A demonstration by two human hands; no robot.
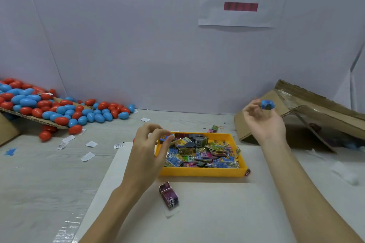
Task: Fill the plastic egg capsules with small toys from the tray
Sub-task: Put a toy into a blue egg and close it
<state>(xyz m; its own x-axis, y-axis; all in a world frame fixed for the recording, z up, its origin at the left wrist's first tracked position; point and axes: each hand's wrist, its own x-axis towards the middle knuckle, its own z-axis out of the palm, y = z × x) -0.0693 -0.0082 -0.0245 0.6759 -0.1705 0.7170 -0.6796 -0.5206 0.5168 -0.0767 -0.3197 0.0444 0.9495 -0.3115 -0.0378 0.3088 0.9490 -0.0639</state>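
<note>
A yellow tray [201,172] full of small toy packets [199,156] sits on a white mat at the table's middle. My left hand [147,152] hovers at the tray's left edge, and its thumb and fingertips pinch a small blue packet [167,137]. My right hand [262,119] is raised beyond the tray's right side and holds a blue egg capsule [267,104] at its fingertips. I cannot tell whether the capsule is whole or a half.
A heap of red and blue egg capsules [59,108] spills off a cardboard sheet at the far left. An open cardboard box [308,112] lies on its side at the right. A purple toy packet [169,194] lies on the white mat [217,213]. Paper slips [87,156] dot the table.
</note>
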